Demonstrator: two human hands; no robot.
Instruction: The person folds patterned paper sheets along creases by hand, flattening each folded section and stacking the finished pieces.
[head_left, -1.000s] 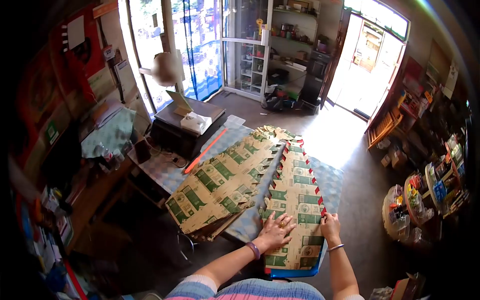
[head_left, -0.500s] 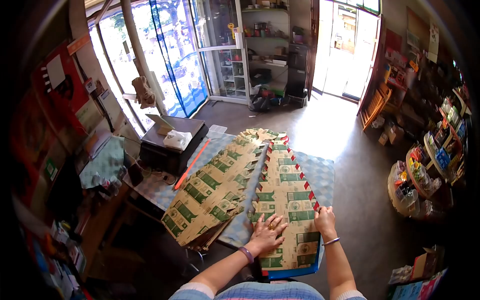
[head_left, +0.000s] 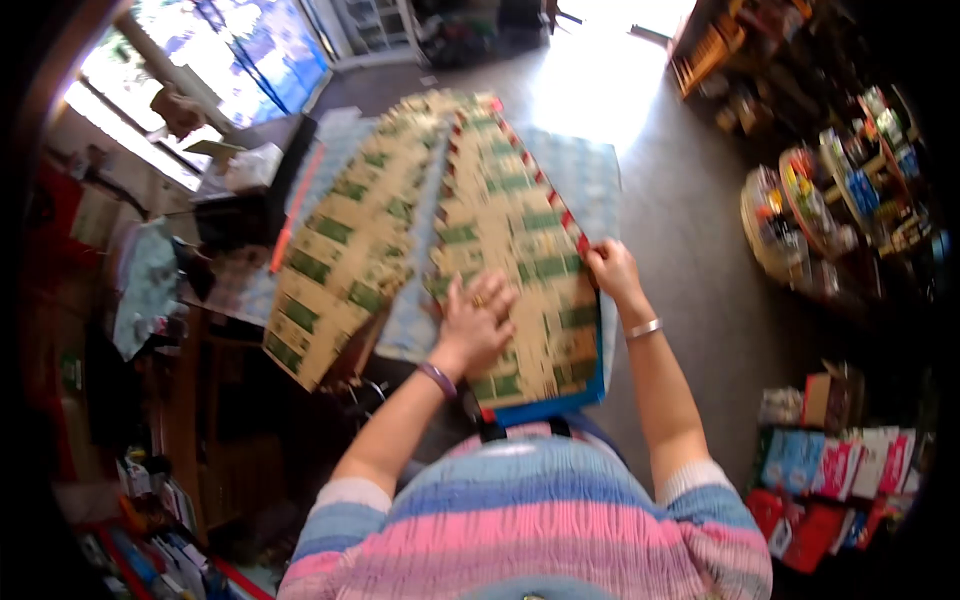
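Blue-checked tablecloth, left hand on printed sheet, seemingly cardboard

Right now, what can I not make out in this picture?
Head view: fine print on the brown-and-green cardboard sheet under the left hand, too blurred to read.
Head view: the part of the sheet's red-marked edge within the right hand, hidden by its curled fingers.
Head view: most of the flat blue piece, hidden under that sheet.
Head view: the bright doorway, cut off by the top edge.

I see a blue-and-pink striped knit top, pale cuffs, a purple bangle, a silver bracelet, a gold ring.
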